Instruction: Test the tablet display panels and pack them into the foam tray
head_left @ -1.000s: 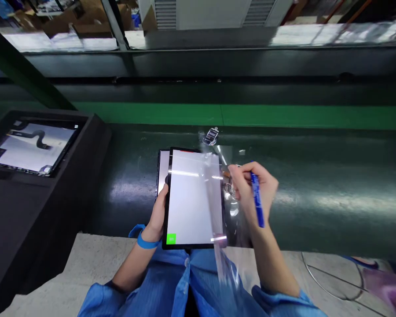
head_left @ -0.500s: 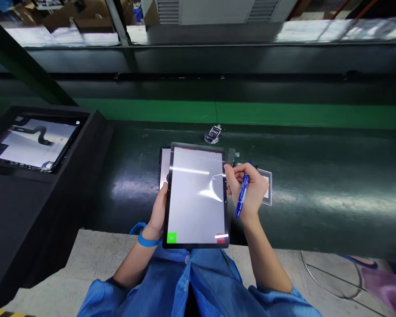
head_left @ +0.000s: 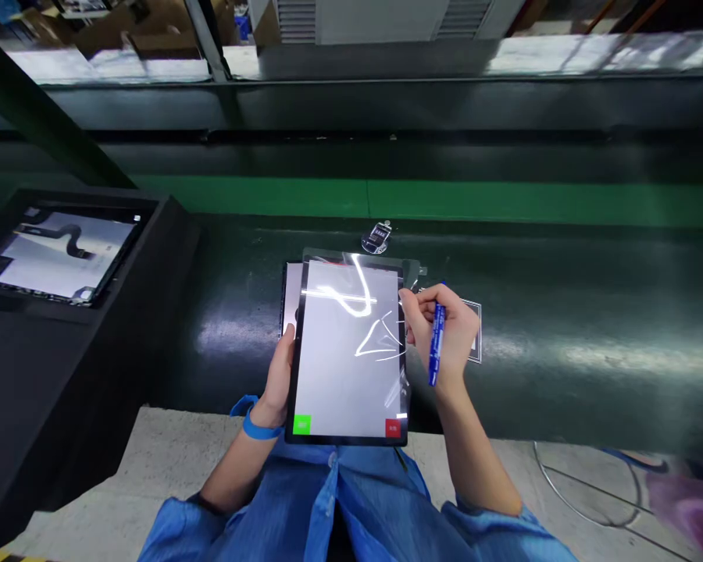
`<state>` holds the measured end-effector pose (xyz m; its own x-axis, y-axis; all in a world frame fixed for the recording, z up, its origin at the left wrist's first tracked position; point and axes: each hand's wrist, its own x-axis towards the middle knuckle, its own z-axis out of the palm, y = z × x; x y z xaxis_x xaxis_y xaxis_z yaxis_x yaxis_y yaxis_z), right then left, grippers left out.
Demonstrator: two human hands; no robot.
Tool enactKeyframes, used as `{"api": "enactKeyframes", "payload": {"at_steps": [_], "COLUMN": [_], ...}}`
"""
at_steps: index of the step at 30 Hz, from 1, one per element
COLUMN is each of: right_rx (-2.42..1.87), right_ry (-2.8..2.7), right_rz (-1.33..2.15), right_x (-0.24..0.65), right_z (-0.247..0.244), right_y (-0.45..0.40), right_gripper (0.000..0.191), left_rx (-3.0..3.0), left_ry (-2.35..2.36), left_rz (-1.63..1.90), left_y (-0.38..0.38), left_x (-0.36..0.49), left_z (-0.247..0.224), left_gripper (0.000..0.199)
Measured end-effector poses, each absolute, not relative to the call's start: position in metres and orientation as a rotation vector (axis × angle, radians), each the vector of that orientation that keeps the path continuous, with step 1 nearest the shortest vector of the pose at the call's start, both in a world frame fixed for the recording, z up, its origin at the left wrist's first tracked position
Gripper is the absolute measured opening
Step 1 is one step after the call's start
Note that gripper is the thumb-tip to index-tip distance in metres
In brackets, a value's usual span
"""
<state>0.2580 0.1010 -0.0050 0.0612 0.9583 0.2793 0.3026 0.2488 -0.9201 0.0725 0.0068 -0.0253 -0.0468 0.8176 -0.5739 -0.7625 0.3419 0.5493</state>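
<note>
Left hand (head_left: 278, 375) grips the tablet (head_left: 347, 351) over the worktop (head_left: 562, 351) edge; right hand (head_left: 445, 328), marker (head_left: 437, 343) tucked in, fingers pinching clear film (head_left: 380, 328). Best peel slow, low, evenly

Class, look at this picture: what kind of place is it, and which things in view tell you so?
Probably an electronics assembly line. A green conveyor belt runs past, the left hand holds a lit tablet, and an opened tablet lies in a black fixture.
</note>
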Motion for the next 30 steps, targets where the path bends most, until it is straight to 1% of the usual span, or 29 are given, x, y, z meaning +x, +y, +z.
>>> {"api": "enactKeyframes", "payload": {"at_steps": [3, 8, 11, 13, 15, 17, 19, 20, 22, 24, 26, 30], "right_rx": [-1.318, -1.350, -1.384, -1.434, -1.475, -1.415, -1.264, -1.193, -1.160, -1.248, -1.360, -1.502], "right_ry": [-1.474, -1.532, -1.652, -1.736, -1.739, -1.718, -1.782, -1.829, -1.868, -1.812, -1.736, -1.698], "right_rz": [0.717, 0.615, 0.370, 0.185, 0.091, 0.098, 0.147, 0.170, 0.179, 0.183, 0.220, 0.247], "right_x": [0.255, 0.253, 0.258, 0.264, 0.270, 0.273, 0.273, 0.273, 0.277, 0.291, 0.316, 0.375], "right_z": [-0.014, -0.016, -0.014, -0.010, -0.003, 0.006, 0.014, 0.016, 0.015, 0.006, -0.011, -0.052], "right_y": [0.105, 0.103, 0.104, 0.104, 0.102, 0.096, 0.090, 0.087, 0.088, 0.098, 0.115, 0.144], "right_gripper": [0.030, 0.031, 0.032, 0.029, 0.028, 0.031, 0.032, 0.031, 0.024, 0.020, 0.023, 0.025], "left_rx": [0.063, 0.021, 0.049, 0.065, 0.058, 0.041, 0.021, 0.013, 0.016, 0.041, 0.060, 0.067], "left_ry": [0.998, 1.088, 1.111, 1.126, 1.148, 1.175, 1.200, 1.213, 1.252, 1.304, 1.357, 1.362], "left_rz": [1.279, 1.269, 1.318, 1.337, 1.336, 1.327, 1.325, 1.332, 1.348, 1.357, 1.375, 1.427], "left_y": [0.006, 0.007, 0.006, 0.005, 0.004, 0.005, 0.006, 0.007, 0.008, 0.005, -0.001, -0.014], "left_x": [0.073, 0.073, 0.072, 0.070, 0.069, 0.069, 0.069, 0.069, 0.067, 0.062, 0.054, 0.034], "left_z": [-0.023, -0.019, -0.022, -0.026, -0.027, -0.027, -0.024, -0.023, -0.021, -0.023, -0.028, -0.043], "left_gripper": [0.054, 0.047, 0.041, 0.034, 0.027, 0.024, 0.022, 0.020, 0.017, 0.016, 0.016, 0.012]}}
